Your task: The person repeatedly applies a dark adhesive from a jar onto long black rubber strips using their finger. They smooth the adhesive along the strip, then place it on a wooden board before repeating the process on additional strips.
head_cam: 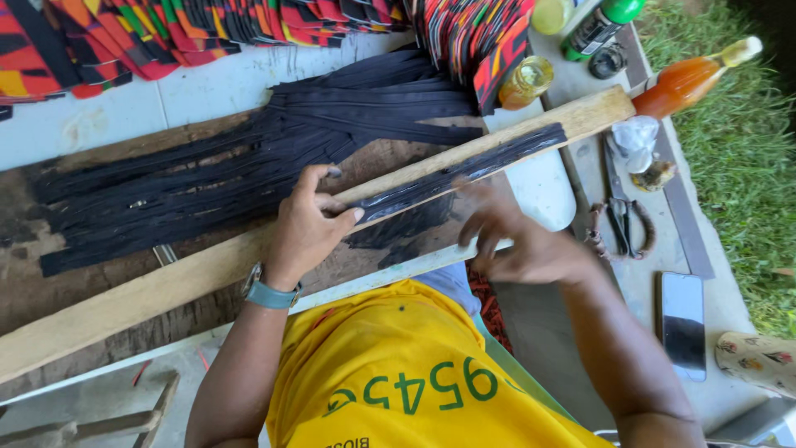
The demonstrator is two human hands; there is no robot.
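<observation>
Fingers (336,203) of the left hand (305,228) press flat on a long wooden plank (166,282), their tips touching the near end of a glossy black strip (464,170) laid along it; they grip nothing. The right hand (518,241) hovers just right of that, blurred, its fingers (477,224) spread and loose, holding nothing, close above the plank's near edge. A bundle of black strips (249,166) fans out over the worn surface (50,299) beyond the plank. Far off lie stacks of red, yellow and black patterned pieces (124,37). To the right sit a small jar of yellow liquid (526,81), an orange bottle (688,81), scissors (620,220) and a phone (683,323).
</observation>
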